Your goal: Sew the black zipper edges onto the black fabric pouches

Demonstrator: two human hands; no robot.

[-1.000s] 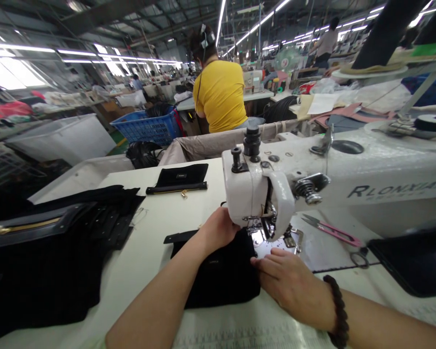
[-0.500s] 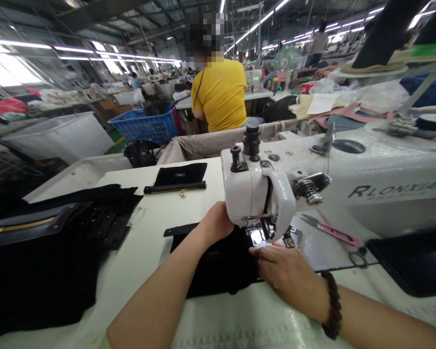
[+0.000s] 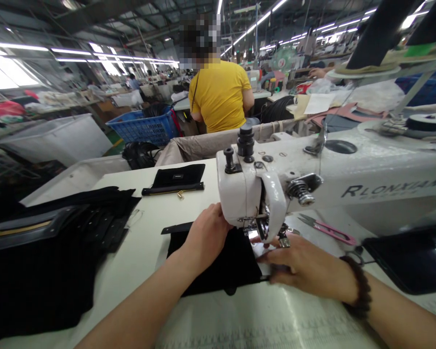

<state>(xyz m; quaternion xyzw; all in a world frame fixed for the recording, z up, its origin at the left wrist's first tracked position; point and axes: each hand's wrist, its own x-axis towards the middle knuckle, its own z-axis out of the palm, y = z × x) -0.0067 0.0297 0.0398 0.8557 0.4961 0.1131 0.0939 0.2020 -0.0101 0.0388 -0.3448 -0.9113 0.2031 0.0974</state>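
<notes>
My left hand (image 3: 209,237) is closed on the far part of a black fabric piece (image 3: 221,271), its fingertips partly hidden beside the head of a white sewing machine (image 3: 240,186). The fabric lies flat on the worktable (image 3: 138,276), its right edge just left of the presser foot (image 3: 263,232). To the right of that edge is my right hand (image 3: 305,266), fingers apart, with some reaching in under the machine head. A dark beaded bracelet (image 3: 359,286) circles the right wrist.
A black zipped piece (image 3: 178,177) lies beyond my left hand. Stacked black pieces (image 3: 39,261) cover the table's left side. Right of the needle area lie pink-handled thread snips (image 3: 330,230) and a dark phone-like device (image 3: 410,259). A person in a yellow shirt (image 3: 221,97) sits ahead.
My right hand has drawn back to the right from the fabric, its fingers spreading. My left hand has shifted slightly left and lower on the fabric, now covering its small label.
</notes>
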